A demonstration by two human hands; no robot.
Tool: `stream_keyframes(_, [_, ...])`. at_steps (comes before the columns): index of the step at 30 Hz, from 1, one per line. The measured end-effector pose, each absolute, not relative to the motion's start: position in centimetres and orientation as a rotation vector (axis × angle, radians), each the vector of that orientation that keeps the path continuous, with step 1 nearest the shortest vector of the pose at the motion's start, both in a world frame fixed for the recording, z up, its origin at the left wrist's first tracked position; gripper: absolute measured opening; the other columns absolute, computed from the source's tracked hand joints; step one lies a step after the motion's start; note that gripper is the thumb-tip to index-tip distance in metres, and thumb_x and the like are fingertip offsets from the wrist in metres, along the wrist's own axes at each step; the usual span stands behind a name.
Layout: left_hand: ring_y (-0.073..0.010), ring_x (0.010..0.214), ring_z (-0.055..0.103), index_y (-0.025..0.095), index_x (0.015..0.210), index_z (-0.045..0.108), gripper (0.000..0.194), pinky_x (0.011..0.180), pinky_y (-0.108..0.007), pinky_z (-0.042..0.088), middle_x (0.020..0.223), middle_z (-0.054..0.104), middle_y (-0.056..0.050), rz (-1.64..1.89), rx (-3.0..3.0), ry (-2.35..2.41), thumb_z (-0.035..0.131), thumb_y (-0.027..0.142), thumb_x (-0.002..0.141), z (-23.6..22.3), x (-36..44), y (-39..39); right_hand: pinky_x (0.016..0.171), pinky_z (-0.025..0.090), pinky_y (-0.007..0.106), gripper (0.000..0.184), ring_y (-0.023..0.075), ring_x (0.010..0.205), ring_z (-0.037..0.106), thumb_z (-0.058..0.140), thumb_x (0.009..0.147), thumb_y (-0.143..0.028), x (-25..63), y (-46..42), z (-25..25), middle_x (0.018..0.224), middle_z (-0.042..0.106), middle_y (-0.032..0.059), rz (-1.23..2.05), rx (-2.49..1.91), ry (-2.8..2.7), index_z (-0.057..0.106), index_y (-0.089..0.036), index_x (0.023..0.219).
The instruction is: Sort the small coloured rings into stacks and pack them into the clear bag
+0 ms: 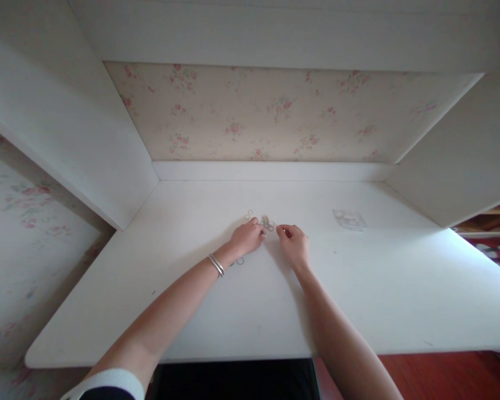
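Note:
A small pile of thin rings (pixel 267 222), like little elastic bands, lies in the middle of the white desktop. My left hand (pixel 248 235) is at the pile's left edge, its fingers curled and the thumb and forefinger pinched; what they hold is too small to make out. Just right of the pile, my right hand (pixel 294 242) has its thumb and fingertips pressed together, with their contents also unclear. Two loose rings (pixel 248 214) lie above my left hand. Other rings (pixel 239 261) sit below it, partly covered by the wrist, which wears a silver bangle (pixel 217 265).
A clear plastic bag (pixel 349 219) lies flat on the white desk (pixel 358 300) to the right. White side panels (pixel 462 139) and a low back ledge (pixel 275 171) enclose the desktop. Its front edge is close to my forearms.

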State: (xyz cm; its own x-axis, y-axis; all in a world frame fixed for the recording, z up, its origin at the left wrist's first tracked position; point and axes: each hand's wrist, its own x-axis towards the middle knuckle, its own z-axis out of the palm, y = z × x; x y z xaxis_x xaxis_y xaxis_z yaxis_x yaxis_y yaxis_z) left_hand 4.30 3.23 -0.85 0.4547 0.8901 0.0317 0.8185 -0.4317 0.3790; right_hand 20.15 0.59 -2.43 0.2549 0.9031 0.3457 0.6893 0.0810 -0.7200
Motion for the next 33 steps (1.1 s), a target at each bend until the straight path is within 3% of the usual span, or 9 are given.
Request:
stream_keyframes(5, [-0.0181, 0.084, 0.061, 0.019, 0.088, 0.066, 0.021, 0.076, -0.028, 0.046, 0.097, 0.057, -0.007, 0.287, 2.404, 1.433, 0.048, 0.029, 0.088, -0.7, 3.8, 2.9, 0.065, 0.037, 0.026, 0.029, 0.0140, 0.065, 0.053, 0.046, 0.084, -0.038, 20.2, 0.6, -2.8, 0.073, 0.060, 0.0018, 0.329, -1.691, -1.593, 0.070, -0.021, 0.085])
stream_keyframes(10, [-0.0160, 0.084, 0.060, 0.020, 0.089, 0.066, 0.020, 0.080, -0.027, 0.045, 0.095, 0.057, -0.005, 0.524, 2.337, 1.417, 0.049, 0.029, 0.088, -0.2, 0.9, 1.2, 0.074, 0.035, 0.028, 0.031, 0.0155, 0.080, 0.056, 0.044, 0.087, -0.033, 19.9, 0.3, -3.1, 0.094, 0.060, 0.0035, 0.235, -1.773, -1.854, 0.062, -0.029, 0.113])
stream_keyframes(14, [-0.0128, 0.074, 0.058, 0.021, 0.088, 0.065, 0.019, 0.074, -0.025, 0.046, 0.091, 0.057, -0.002, 0.623, 2.274, 1.434, 0.049, 0.030, 0.088, 0.1, -2.1, -1.3, 0.077, 0.031, 0.030, 0.034, 0.0180, 0.088, 0.054, 0.044, 0.089, -0.035, 19.5, 0.2, -3.0, 0.097, 0.058, 0.0047, 0.155, -1.862, -1.990, 0.057, -0.033, 0.121])
stream_keyframes(28, [-0.0115, 0.076, 0.060, 0.024, 0.089, 0.064, 0.020, 0.071, -0.023, 0.046, 0.091, 0.058, 0.000, 0.469, 2.425, 1.413, 0.045, 0.030, 0.091, -0.5, -3.0, -5.2, 0.074, 0.029, 0.033, 0.031, 0.0194, 0.082, 0.051, 0.041, 0.090, -0.035, 17.9, 1.2, -3.0, 0.095, 0.057, 0.0073, -0.019, -1.777, -2.033, 0.060, -0.029, 0.114])
stream_keyframes(33, [-0.0108, 0.076, 0.060, 0.025, 0.093, 0.065, 0.022, 0.072, -0.022, 0.046, 0.091, 0.058, 0.000, 0.512, 2.394, 1.436, 0.043, 0.031, 0.092, 0.0, -3.8, -5.3, 0.074, 0.029, 0.034, 0.030, 0.0208, 0.083, 0.050, 0.039, 0.091, -0.035, 17.2, 1.9, -3.2, 0.092, 0.057, 0.0087, -0.017, -1.746, -2.081, 0.067, -0.026, 0.099])
